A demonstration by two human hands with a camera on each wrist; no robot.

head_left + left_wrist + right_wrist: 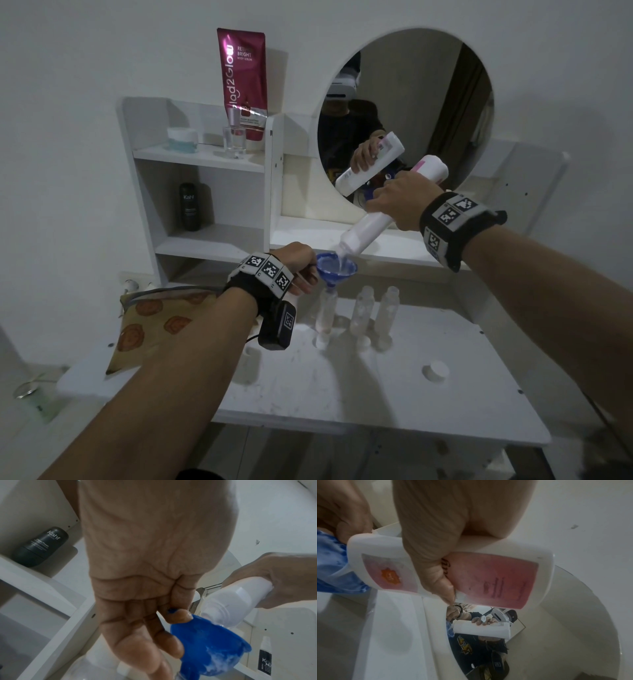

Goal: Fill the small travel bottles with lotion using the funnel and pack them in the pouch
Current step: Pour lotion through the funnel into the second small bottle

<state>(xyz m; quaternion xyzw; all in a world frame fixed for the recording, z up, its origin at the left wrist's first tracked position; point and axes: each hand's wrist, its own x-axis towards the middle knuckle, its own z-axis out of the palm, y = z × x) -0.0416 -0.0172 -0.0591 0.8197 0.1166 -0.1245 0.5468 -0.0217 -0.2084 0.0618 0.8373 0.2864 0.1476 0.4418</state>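
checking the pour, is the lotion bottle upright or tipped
Tipped: the right hand holds the lotion bottle slanted, mouth down over the funnel.

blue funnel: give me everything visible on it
The blue funnel looks like glossy moulded plastic: a wide cone narrowing to a short spout. It sits roughly upright, spout in the neck of the leftmost clear travel bottle on the white table. The left hand pinches a small tab at its rim between thumb and finger. White lotion pools in the cone and smears its outside. The tilted white lotion bottle, gripped by the right hand, has its mouth at the rim.
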